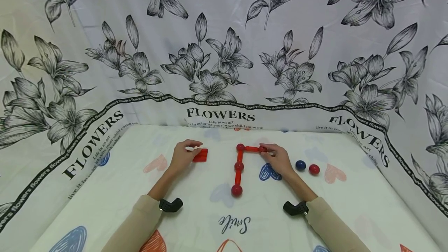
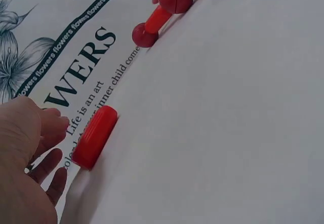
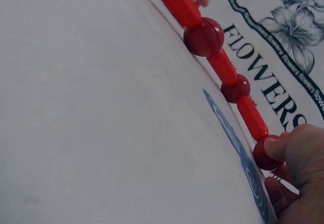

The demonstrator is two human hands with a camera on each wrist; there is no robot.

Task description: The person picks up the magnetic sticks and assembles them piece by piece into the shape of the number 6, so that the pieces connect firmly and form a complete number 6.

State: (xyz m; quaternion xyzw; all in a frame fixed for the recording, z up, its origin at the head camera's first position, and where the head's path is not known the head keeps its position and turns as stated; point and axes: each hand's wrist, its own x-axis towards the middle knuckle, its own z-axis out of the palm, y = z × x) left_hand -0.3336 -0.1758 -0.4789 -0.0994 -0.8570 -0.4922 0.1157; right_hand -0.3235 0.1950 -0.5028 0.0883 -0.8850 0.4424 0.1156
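My right hand (image 1: 279,159) pinches a red ball (image 3: 266,153) between thumb and fingers. That ball sits at the right end of a red rod (image 1: 252,149), whose other end meets a corner ball (image 1: 240,147). From the corner, a line of red rods and balls runs toward me, through a middle ball (image 1: 239,166) to a near-end ball (image 1: 237,190). My left hand (image 1: 184,156) is beside several red rods (image 1: 200,155) lying side by side. In the left wrist view its fingers are loosely bent, with a visible gap to the rods (image 2: 95,138).
A blue ball (image 1: 300,165) and a loose red ball (image 1: 314,169) lie to the right of my right hand. A white cloth (image 1: 196,213) printed with hearts covers the table. Behind it hangs a flower-printed curtain (image 1: 224,84). Each wrist wears a black device (image 1: 171,205).
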